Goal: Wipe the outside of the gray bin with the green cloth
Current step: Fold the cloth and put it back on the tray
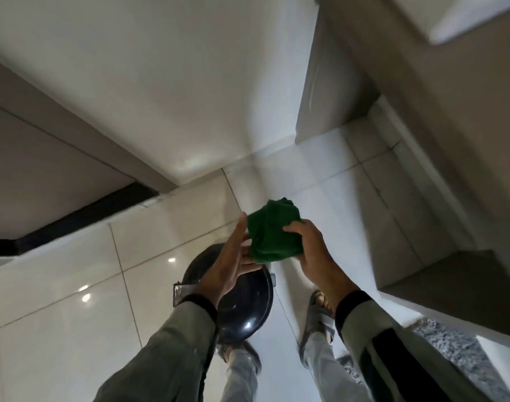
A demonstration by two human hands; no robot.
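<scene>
A bunched green cloth (272,232) is held up in front of me, above the floor. My right hand (311,250) grips its right side. My left hand (233,259) touches its lower left edge with the fingers stretched out. Below my left hand stands the gray bin (248,309), seen from above, with a dark round glossy lid and a metal pedal (182,291) at its left. My left forearm hides part of the lid. The cloth is apart from the bin.
White glossy floor tiles (74,285) surround the bin. A white wall (161,97) rises ahead, with beige cabinets (422,140) on the right. My two feet in gray sandals (320,311) stand close to the bin, and a gray speckled mat (451,349) lies at the lower right.
</scene>
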